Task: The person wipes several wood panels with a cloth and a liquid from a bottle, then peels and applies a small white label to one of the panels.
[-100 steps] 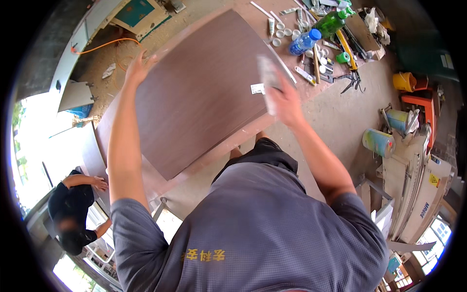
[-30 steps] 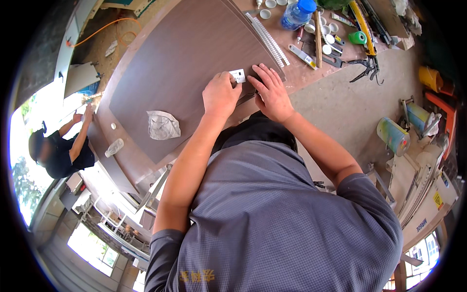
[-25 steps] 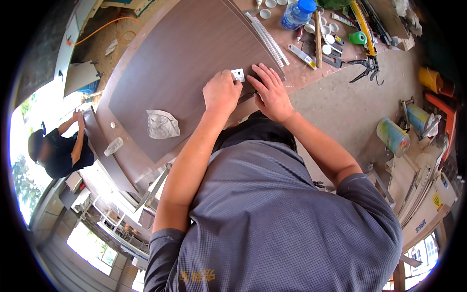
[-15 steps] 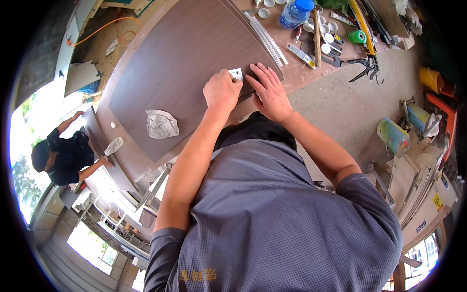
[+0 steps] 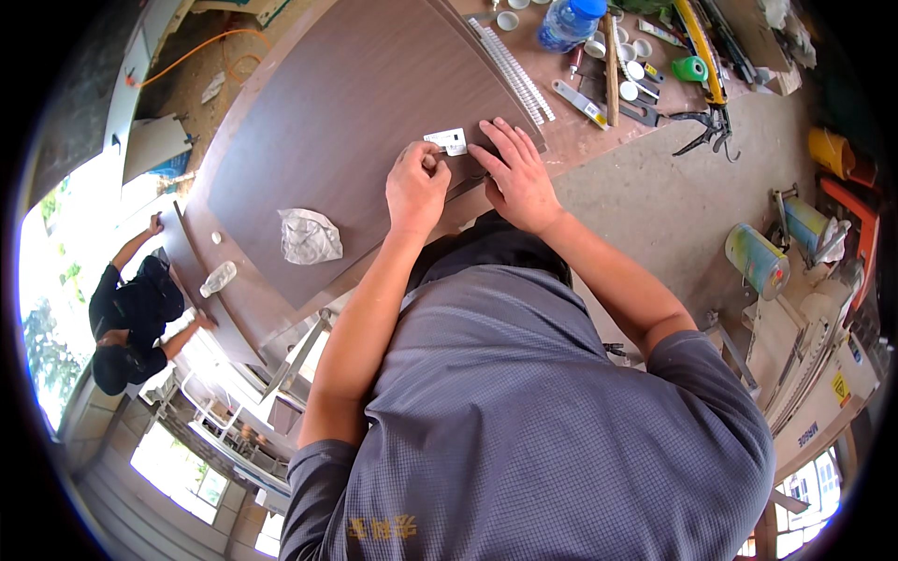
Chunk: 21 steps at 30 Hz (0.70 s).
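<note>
A white label point(image 5: 447, 141) with black print lies on a large brown panel point(image 5: 346, 122), near the panel's front edge. My left hand point(image 5: 418, 187) is closed at the label's lower left side, thumb and fingers bent together; what they pinch, if anything, is too small to make out. Just right of the label, my right hand point(image 5: 520, 178) rests on the panel's edge area with its fingers stretched out. A crumpled white cloth point(image 5: 310, 237) sits on the panel to the left of my hands.
At the far right of the table are a blue-capped jar point(image 5: 569, 23), a caulking gun point(image 5: 703, 84), a green tape roll point(image 5: 689, 68) and white strips point(image 5: 513, 75). Another person point(image 5: 140, 309) handles a panel at left, near a clear bottle point(image 5: 218, 279). Paint cans point(image 5: 758, 262) stand right.
My left hand has drawn slightly left and down, uncovering more of the white label. My right hand has hardly moved. The other person has leaned lower at the left.
</note>
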Available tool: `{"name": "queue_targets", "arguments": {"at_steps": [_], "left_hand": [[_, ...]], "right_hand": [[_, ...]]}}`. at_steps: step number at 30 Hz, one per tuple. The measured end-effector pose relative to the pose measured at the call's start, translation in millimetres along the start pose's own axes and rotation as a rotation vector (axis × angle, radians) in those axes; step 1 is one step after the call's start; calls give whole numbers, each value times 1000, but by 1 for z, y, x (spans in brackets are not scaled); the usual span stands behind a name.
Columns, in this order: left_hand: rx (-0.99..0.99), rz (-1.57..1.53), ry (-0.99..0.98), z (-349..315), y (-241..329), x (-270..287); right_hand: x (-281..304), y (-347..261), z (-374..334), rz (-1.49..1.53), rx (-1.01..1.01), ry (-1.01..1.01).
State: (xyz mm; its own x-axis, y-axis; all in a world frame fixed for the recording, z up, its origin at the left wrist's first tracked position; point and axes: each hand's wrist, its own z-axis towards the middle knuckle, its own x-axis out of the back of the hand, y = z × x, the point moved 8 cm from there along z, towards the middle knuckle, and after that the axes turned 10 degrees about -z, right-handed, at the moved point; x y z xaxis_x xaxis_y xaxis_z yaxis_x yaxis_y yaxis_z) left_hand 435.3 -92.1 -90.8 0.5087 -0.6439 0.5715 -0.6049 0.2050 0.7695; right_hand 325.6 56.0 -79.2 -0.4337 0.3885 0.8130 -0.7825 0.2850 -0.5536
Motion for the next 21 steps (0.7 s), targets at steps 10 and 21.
{"name": "queue_targets", "arguments": {"at_steps": [10,21], "left_hand": [[-269,175,-179,21,25,8],[-337,381,-495,39,39,0]], "right_hand": [[2,-4,3,13,-28,9],[11,-3,22,38,-41,87]]}}
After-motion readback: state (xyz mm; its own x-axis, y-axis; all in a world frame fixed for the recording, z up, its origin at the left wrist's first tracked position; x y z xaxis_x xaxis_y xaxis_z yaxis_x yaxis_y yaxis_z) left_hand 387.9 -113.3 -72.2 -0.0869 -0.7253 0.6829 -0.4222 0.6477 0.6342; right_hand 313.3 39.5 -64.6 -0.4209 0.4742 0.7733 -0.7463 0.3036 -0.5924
